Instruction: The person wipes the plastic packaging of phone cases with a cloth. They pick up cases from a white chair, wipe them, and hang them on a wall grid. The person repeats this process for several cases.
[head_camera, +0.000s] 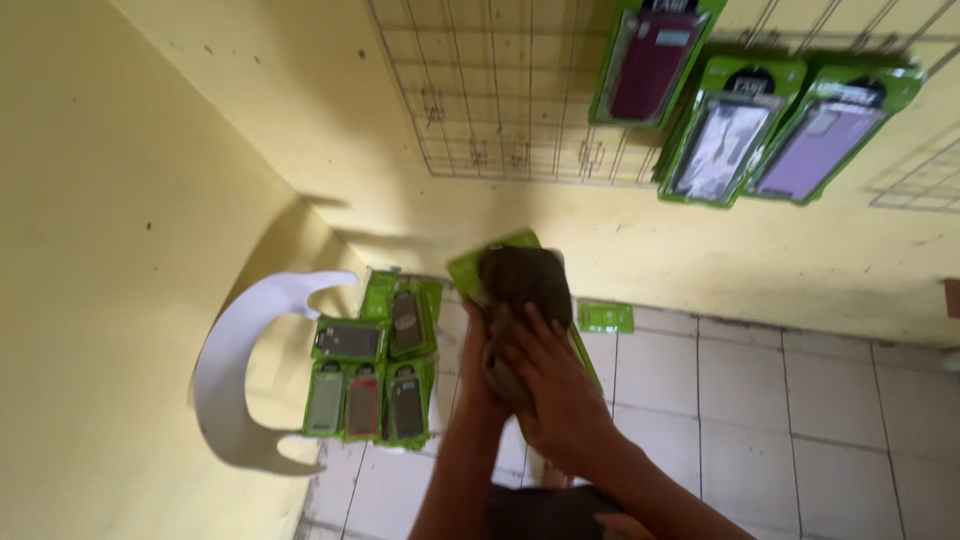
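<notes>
Yellow walls meet at a corner above a pale tiled floor (800, 400). Both hands are raised together in the middle of the view. The right hand (545, 375) lies curled over a dark brown cloth (525, 280), its fingers pressed onto it. The left hand (478, 350) sits mostly behind, closed around a green phone-case package (480, 262) that the cloth covers; only the package's edges show. Left of the hands, a white plastic chair (240, 370) carries several more green packages (365, 375), each with a phone case inside. Just right of the hands, one small green package (605, 317) lies on the floor. Above the hands, a wire grid (480, 90) hangs on the wall, with three hanging packages (740, 110) at its right.
</notes>
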